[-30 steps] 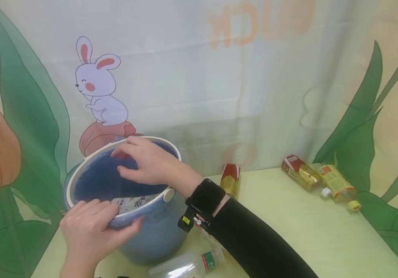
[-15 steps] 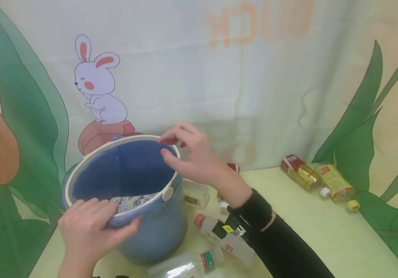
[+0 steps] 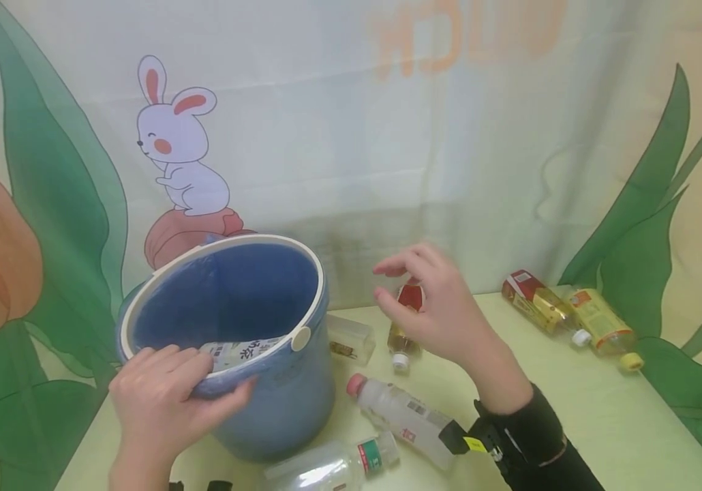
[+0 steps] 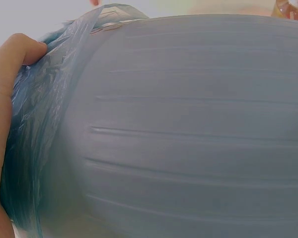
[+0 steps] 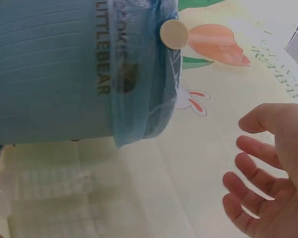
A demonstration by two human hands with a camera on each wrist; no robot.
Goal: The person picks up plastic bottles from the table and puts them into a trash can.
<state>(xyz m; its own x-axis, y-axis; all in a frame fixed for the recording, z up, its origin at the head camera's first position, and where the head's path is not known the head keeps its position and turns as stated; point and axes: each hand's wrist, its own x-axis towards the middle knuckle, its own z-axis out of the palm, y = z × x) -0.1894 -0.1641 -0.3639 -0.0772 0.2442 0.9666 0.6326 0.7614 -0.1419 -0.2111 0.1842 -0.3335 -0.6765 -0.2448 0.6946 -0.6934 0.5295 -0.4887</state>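
A blue trash bin (image 3: pixel 277 416) with a cream rim stands at left, tilted toward me. My left hand (image 3: pixel 157 395) grips its near rim, fingers over the edge and thumb outside. In the left wrist view the thumb presses a thin blue plastic liner (image 4: pixel 52 89) against the bin. Inside lies something with a pale printed label (image 3: pixel 237 352), mostly hidden by the rim. My right hand (image 3: pixel 439 307) hangs in the air right of the bin, fingers loosely bent, holding nothing. Behind it is a red-and-gold labelled bottle (image 3: pixel 401 341) with a white cap.
A clear bottle with a pink cap (image 3: pixel 409 416) lies right of the bin. Another clear bottle with a green-and-red label (image 3: pixel 332 467) lies in front. A clear container (image 3: pixel 351 339) is beside the bin. Two bottles, one red-gold (image 3: pixel 538 303) and one yellow-labelled (image 3: pixel 602 324), lie far right.
My right hand has moved out of the bin's opening and to the right, above the table. My left hand has kept its grip on the rim.
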